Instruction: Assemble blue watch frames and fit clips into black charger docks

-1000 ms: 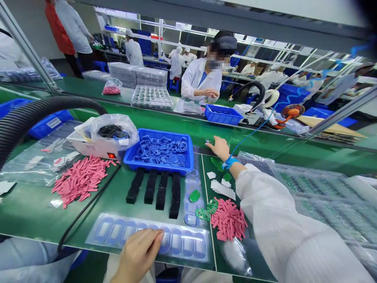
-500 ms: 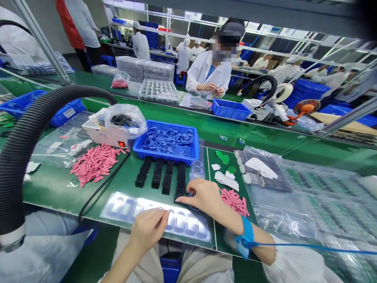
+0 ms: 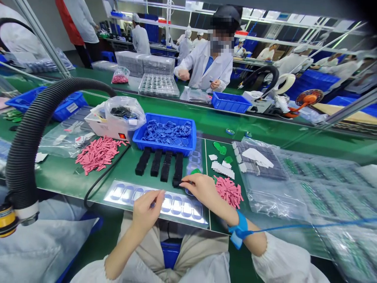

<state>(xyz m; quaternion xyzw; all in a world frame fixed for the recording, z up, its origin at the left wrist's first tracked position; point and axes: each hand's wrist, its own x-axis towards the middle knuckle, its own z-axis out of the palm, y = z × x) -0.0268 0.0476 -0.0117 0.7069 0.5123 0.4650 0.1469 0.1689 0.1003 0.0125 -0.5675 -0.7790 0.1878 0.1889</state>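
My left hand is closed in a pinch over the clear sheet with blue-edged rounded frames. Whatever lies between its fingers is too small to name. At the front end of the rightmost row of black pieces, the fingertips of my right hand are drawn together, touching or very close to it. What they hold, if anything, is hidden. A blue band circles my right wrist. Just behind that hand a green piece shows, beside a clear strip of rounded frames.
A blue bin of blue plastic frames stands behind the black rows. Pink strips lie in a left heap and a right heap. A black hose arches at left. Opposite sits a co-worker.
My right hand's fingertips have come together at the black row's end, and the green piece behind it now shows. My left hand stays pinched. The co-worker's hands have moved apart.
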